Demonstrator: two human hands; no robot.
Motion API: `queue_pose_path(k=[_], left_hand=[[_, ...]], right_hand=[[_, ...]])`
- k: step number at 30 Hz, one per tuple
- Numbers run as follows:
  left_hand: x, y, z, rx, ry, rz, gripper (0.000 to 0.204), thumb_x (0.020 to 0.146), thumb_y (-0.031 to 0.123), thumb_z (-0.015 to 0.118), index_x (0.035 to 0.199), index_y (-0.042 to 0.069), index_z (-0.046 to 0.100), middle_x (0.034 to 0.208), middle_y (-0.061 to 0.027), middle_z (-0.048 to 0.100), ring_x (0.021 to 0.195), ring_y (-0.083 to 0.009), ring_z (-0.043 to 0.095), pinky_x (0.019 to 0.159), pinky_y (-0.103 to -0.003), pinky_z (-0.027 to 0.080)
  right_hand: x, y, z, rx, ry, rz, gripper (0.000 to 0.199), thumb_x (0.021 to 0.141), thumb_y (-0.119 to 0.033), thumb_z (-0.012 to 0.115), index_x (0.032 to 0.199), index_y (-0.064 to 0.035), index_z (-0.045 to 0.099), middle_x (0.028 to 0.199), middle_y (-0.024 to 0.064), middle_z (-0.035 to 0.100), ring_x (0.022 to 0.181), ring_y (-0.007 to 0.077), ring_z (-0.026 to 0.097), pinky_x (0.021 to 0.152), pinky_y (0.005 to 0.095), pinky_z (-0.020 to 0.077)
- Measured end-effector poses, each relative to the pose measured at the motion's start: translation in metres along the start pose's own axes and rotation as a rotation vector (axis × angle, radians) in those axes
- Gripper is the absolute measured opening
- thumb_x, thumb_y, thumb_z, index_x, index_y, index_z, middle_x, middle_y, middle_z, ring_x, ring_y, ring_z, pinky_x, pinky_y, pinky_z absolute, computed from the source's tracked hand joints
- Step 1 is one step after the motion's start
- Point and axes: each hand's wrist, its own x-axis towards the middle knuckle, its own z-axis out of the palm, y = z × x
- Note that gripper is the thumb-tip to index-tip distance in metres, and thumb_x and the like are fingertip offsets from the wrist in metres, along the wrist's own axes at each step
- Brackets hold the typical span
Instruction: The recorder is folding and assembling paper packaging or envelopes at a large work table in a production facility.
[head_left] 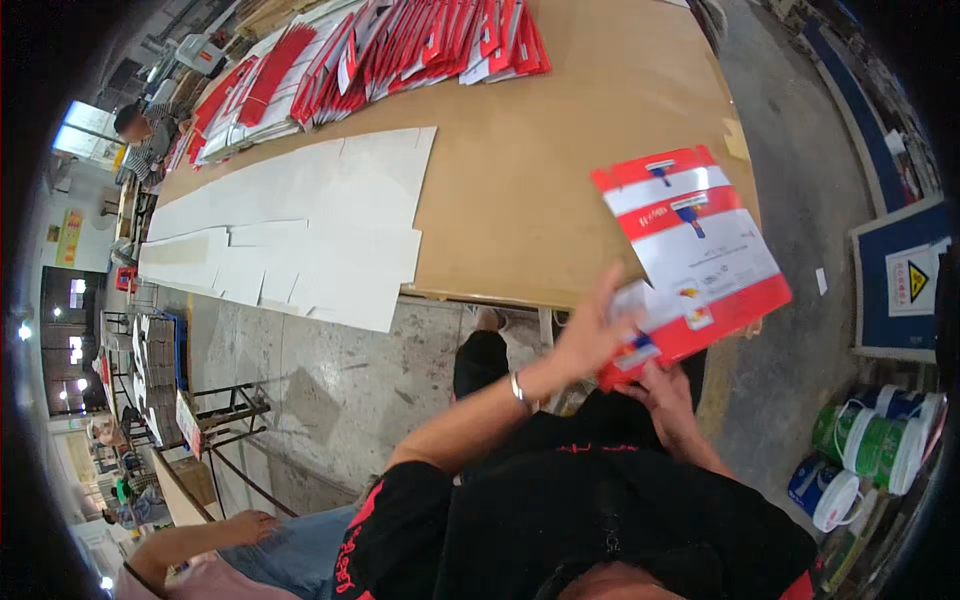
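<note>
A printed red and white cardboard carton [700,262] is held up over the near right edge of the table, tilted, with a narrow panel folded at its left side. My left hand [592,335], a bracelet on its wrist, grips that folded side. Slight motion blur softens the fingers there. Lower down, my right hand [668,400] pinches the carton's bottom corner between thumb and fingers. Part of each hand's grip is hidden behind the board.
A brown-topped table [580,130] bears white sheets [320,220] and a long row of red and white folded cartons [430,45]. Paint buckets [870,440] stand at right beside a blue board [900,280]. Another person's arm [200,535] is at lower left; a worker [150,140] sits at far left.
</note>
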Motion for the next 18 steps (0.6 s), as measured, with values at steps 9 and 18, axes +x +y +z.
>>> queue_pose_path(k=[9,18], left_hand=[[-0.059,0.038,-0.202,1.256,0.358,0.055,0.081,0.078,0.027,0.074,0.145,0.007,0.032,0.153,-0.0184,0.026,0.141,-0.0374,0.023,0.114,-0.052,0.017],[-0.120,0.005,-0.250,1.304,0.424,-0.236,0.075,0.075,0.016,0.069,0.141,0.003,0.036,0.152,-0.0170,0.029,0.143,-0.0384,0.019,0.114,-0.055,0.013]], right_hand=[[0.199,-0.188,-0.117,-0.959,0.114,-0.411,0.044,0.091,-0.005,0.056,0.134,0.0011,0.048,0.110,0.0044,0.065,0.097,0.0099,0.059,0.084,0.0259,0.0483],[0.527,-0.277,0.057,-1.069,0.102,-0.590,0.039,0.086,-0.013,0.067,0.124,-0.0073,0.062,0.097,0.0073,0.069,0.077,0.0124,0.064,0.069,0.0299,0.0521]])
